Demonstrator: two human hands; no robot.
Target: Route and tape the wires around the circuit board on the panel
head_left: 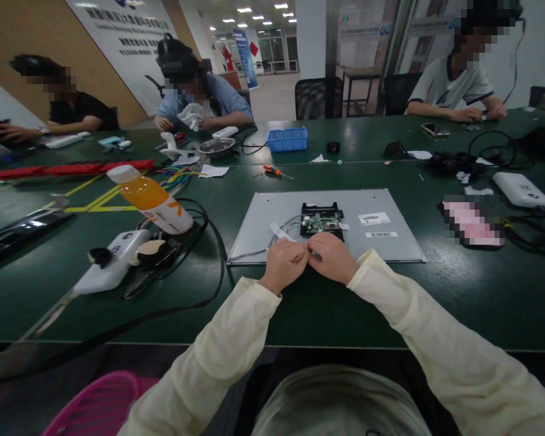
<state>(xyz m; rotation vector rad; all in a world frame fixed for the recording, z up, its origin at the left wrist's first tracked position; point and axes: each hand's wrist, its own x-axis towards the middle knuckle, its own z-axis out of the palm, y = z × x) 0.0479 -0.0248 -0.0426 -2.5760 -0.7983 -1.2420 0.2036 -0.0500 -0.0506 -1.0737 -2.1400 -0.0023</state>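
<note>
A flat grey metal panel [258,221] lies on the green table in front of me. On it sits a black plastic frame [321,207] with a green circuit board [318,221], and thin grey cables [254,253] run from the board toward the panel's left edge. My left hand [287,261] and my right hand [330,257] meet at the frame's near edge, fingertips pinched together. Whatever they pinch is hidden by the fingers. Beside my left hand, a white strip [280,231] sticks up over the cables. Two white labels [374,218] show on the panel's right half.
Left of the panel stand a juice bottle [157,203] and a white power bank [111,266] among black cables. Beyond the panel are an orange screwdriver [275,172] and a blue basket [287,140]. A pink phone [471,223] lies at right. Several people sit across the table.
</note>
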